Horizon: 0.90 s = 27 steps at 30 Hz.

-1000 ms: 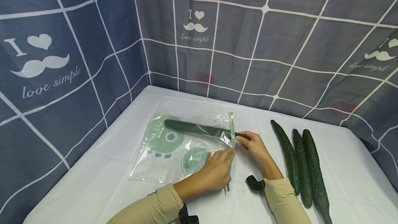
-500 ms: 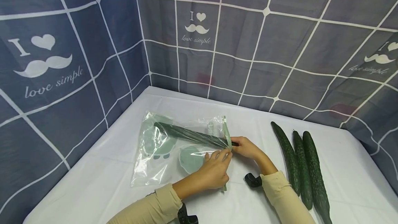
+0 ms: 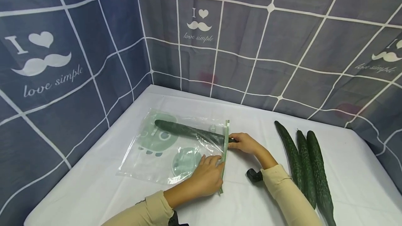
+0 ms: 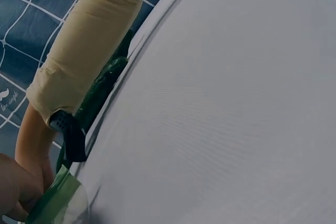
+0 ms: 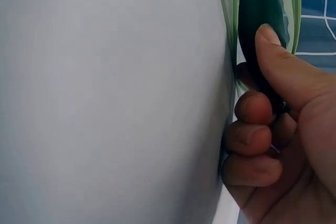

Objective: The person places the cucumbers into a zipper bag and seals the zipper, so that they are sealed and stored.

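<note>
A clear zip bag (image 3: 135,159) with pale green cartoon prints lies flat, its green-edged mouth facing right. Most of a long dark cucumber (image 3: 188,130) is inside it, and the stem end pokes out of the mouth. My right hand (image 3: 246,143) pinches that end between thumb and fingers; in the right wrist view the thumb (image 5: 278,56) lies along the cucumber between the bag's green edges. My left hand (image 3: 205,177) grips the near part of the bag's mouth, fingers on top of the film. In the left wrist view the green strip (image 4: 55,198) shows beside its fingers.
To the right of my right forearm, three more cucumbers (image 3: 306,170) lie side by side on the white tablecloth (image 3: 251,201). A checked blue-grey curtain (image 3: 238,37) stands along the back and left edges of the table. Black wrist devices (image 3: 254,175) are strapped at both sleeves.
My right hand has moved left, and the cucumber sits slightly deeper in the bag. The bag and my left hand have shifted a little left as well.
</note>
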Each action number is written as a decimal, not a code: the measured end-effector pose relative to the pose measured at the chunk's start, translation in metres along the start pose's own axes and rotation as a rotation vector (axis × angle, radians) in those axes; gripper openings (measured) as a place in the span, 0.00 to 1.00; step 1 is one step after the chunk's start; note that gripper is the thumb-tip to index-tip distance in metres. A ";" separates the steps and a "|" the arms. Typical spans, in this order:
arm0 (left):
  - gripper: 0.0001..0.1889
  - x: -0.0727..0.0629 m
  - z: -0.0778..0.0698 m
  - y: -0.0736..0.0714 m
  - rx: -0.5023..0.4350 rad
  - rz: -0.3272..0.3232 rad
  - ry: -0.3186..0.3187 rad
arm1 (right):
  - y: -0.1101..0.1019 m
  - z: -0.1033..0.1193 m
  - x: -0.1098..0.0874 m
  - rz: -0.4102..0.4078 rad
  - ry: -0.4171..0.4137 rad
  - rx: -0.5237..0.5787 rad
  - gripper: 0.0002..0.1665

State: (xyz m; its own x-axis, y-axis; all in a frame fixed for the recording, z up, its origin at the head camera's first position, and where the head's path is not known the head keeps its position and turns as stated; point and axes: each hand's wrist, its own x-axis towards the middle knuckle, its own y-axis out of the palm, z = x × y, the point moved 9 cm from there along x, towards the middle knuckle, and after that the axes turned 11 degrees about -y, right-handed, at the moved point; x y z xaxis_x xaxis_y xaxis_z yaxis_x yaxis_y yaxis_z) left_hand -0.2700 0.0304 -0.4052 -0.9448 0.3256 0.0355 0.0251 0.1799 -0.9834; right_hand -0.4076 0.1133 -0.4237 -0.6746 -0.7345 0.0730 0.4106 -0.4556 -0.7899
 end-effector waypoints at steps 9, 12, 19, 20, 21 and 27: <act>0.26 -0.007 0.009 -0.004 -0.080 -0.072 -0.035 | 0.002 -0.010 0.000 0.076 0.014 0.128 0.28; 0.28 -0.007 0.012 -0.004 -0.108 -0.082 -0.044 | 0.004 -0.012 -0.002 0.160 0.013 0.170 0.32; 0.36 -0.007 0.008 0.000 -0.118 -0.062 -0.016 | 0.007 -0.014 -0.003 0.262 0.024 0.272 0.27; 0.36 -0.008 0.007 0.001 -0.115 -0.059 -0.014 | 0.008 -0.014 -0.003 0.263 0.010 0.282 0.25; 0.36 -0.008 0.007 0.001 -0.111 -0.056 -0.014 | 0.008 -0.014 -0.002 0.261 0.004 0.292 0.23; 0.35 -0.008 0.006 0.002 -0.085 -0.063 -0.012 | 0.003 -0.016 0.005 0.183 -0.001 0.312 0.17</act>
State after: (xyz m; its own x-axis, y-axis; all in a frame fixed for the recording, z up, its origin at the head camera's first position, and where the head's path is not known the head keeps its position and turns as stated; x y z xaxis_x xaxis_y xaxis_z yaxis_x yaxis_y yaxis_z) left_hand -0.2644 0.0224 -0.4082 -0.9493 0.3001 0.0938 -0.0071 0.2779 -0.9606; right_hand -0.4201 0.1163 -0.4351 -0.5721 -0.8186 -0.0521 0.6924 -0.4479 -0.5656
